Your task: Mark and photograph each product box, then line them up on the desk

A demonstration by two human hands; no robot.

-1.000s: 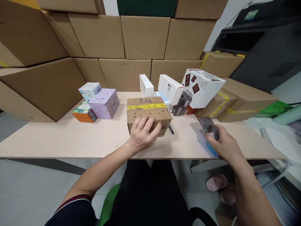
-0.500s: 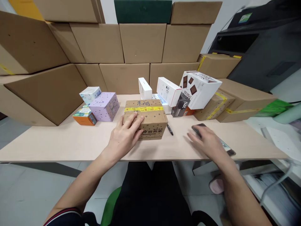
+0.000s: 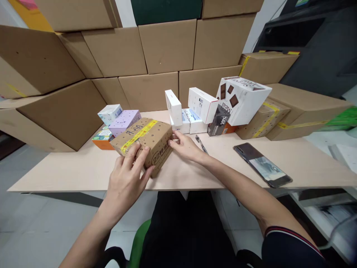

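Note:
A small brown cardboard box with yellow tape and handwriting sits turned at an angle on the pale table. My left hand grips its near left corner, fingers curled over the top edge. On the other side my right hand presses against the box's right end with fingers closed on it. A black phone lies flat on the table to the right, apart from both hands. A black pen lies just beyond my right wrist.
Small boxes stand behind: a purple one, an orange one, several white ones and a large white chocolate-print box. Big brown cartons wall the back. A black machine is at far right.
My right hand put the phone down on the table and moved left to the brown box. Both hands turned the box and slid it left.

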